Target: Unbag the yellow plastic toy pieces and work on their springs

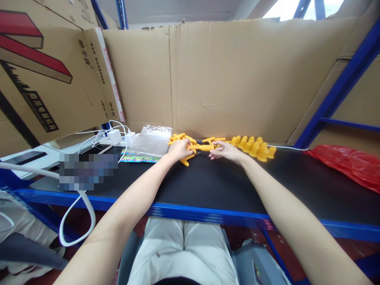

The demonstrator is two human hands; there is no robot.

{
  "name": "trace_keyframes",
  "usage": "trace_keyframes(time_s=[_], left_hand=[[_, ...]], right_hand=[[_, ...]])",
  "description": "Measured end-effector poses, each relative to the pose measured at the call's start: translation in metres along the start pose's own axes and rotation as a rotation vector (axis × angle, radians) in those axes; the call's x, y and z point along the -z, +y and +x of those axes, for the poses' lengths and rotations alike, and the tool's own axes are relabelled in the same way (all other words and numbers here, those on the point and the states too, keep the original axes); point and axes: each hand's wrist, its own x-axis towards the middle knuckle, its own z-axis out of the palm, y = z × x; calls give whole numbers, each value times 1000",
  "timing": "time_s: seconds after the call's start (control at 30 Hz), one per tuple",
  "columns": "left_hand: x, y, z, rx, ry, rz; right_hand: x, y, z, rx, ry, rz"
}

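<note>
A yellow plastic piece point(204, 147), with a wider sleeve-like right end, spans the gap between my hands above the black tabletop. My left hand point(179, 150) is closed on its left end, the fingers curled over it. At the other end my right hand point(228, 152) pinches the wider part between thumb and fingers. Branched yellow pieces point(178, 137) lie behind and under my left hand, partly hidden by it. Another branched yellow piece point(210, 139) rests behind the held one. To the right of my right hand stand several yellow cup-shaped pieces point(254, 148) in rows.
Clear plastic bags point(152, 140) lie left of my left hand on a colourful printed sheet point(139, 159). White chargers and cables point(114, 136) crowd the left side. A red plastic bag point(347, 162) lies at right. Cardboard point(237, 79) walls the back; a blue rail point(208, 213) edges the front.
</note>
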Motion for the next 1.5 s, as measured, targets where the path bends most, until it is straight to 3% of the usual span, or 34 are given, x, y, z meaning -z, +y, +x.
trace_keyframes(time_s=[0.4, 0.83, 1.1, 1.5], left_hand=[[5, 8, -5, 19, -23, 27], [7, 12, -5, 9, -5, 40], [5, 8, -3, 27, -9, 18], [8, 11, -4, 15, -49, 67]], right_hand=[[1, -6, -2, 8, -6, -27], [-2, -6, -1, -124, -9, 34], [-2, -6, -2, -67, 34, 42], [0, -3, 0, -60, -6, 50]])
